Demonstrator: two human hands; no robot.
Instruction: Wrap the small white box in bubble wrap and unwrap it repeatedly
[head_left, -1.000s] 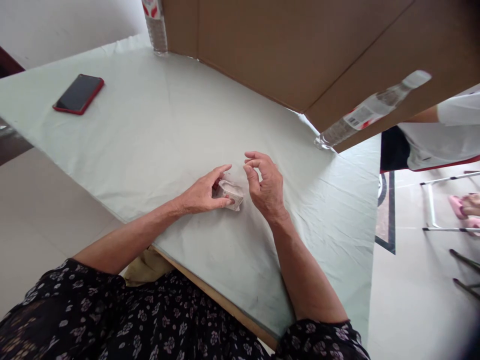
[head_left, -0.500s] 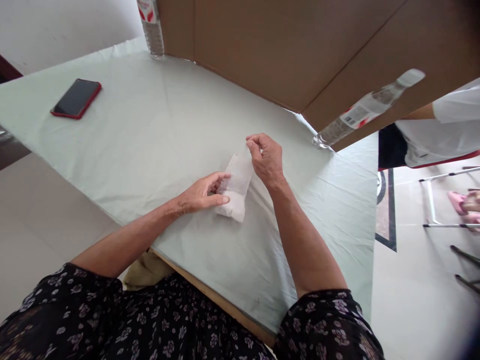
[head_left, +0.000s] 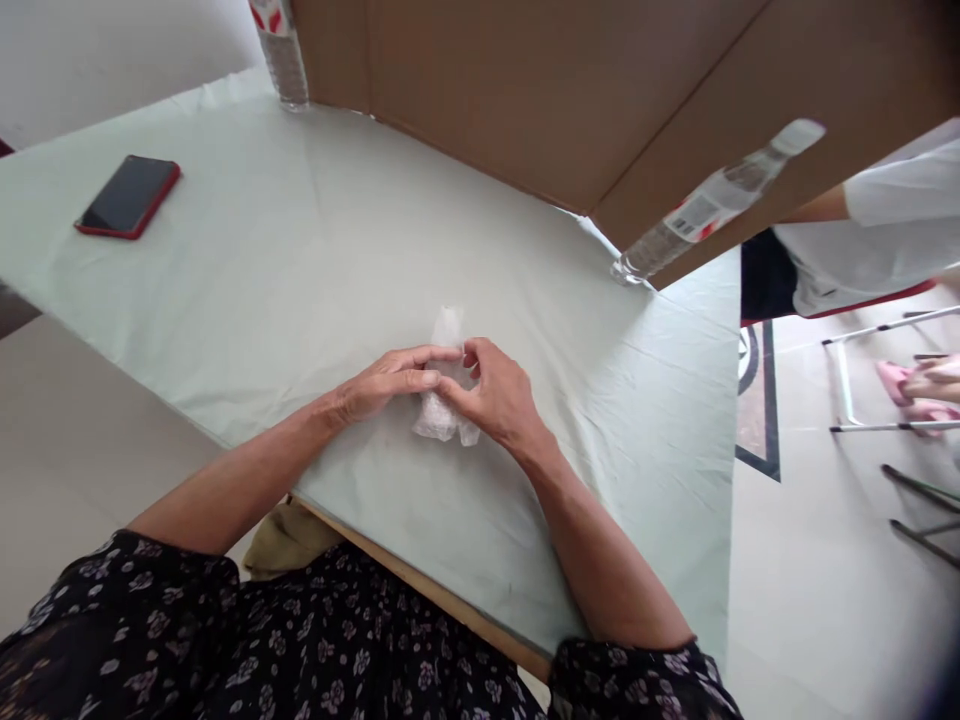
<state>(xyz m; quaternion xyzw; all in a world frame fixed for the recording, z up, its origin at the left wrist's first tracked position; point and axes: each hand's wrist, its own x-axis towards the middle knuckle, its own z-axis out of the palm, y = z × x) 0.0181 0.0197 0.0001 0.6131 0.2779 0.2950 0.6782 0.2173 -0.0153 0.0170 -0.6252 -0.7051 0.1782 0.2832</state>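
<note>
A small, whitish, see-through bubble-wrap packet (head_left: 436, 417) rests on the tablecloth in front of me, crumpled at the near end. Its narrow far end sticks out beyond my fingers. My left hand (head_left: 382, 383) grips the packet from the left, thumb and forefinger laid across it. From the right, my right hand (head_left: 495, 392) curls round it, thumb pressed on top close to the left thumb. The fingertips of both hands nearly meet, and they cover the packet's middle. What is inside the wrap, if anything, I cannot make out.
A pale green cloth (head_left: 225, 260) covers the table. A phone with a red case (head_left: 129, 197) lies at the left. Behind stands a cardboard panel (head_left: 480, 90), with a water bottle (head_left: 283, 60) at its left and another bottle (head_left: 712, 205) at its right. A person in a white sleeve (head_left: 900, 190) is beyond.
My right hand has come down from the raised corner of the wrap to the packet's right side. The wrap, spread flatter before, is now folded and bunched between both hands.
</note>
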